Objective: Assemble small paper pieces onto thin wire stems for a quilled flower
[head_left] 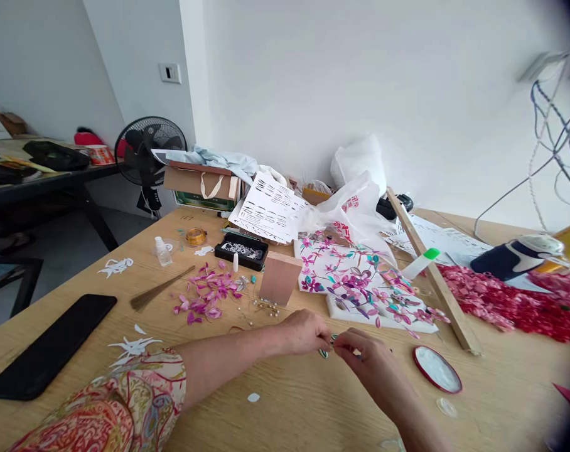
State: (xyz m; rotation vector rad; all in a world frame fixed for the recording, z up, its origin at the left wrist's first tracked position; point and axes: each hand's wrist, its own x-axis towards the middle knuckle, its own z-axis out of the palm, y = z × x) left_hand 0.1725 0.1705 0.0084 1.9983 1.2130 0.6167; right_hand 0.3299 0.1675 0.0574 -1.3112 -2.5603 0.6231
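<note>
Over the wooden table, my left hand and my right hand meet with their fingertips almost touching. A small green leaf-shaped piece with a pale edge shows below the fingertips of my left hand, which is pinched on it. My right hand is also closed in a pinch, but its fingers hide what lies between them. Behind my hands stands a wooden block, with small pearl-topped stems at its foot. Purple-pink petals are spread to its left. Several wired pink and teal flowers rest on white foam.
A round red-rimmed dish is right of my hands, near a wooden bar and red-pink flowers. On the left lie a black phone-shaped slab, a bristle bundle and a small bottle. A black tray sits farther back.
</note>
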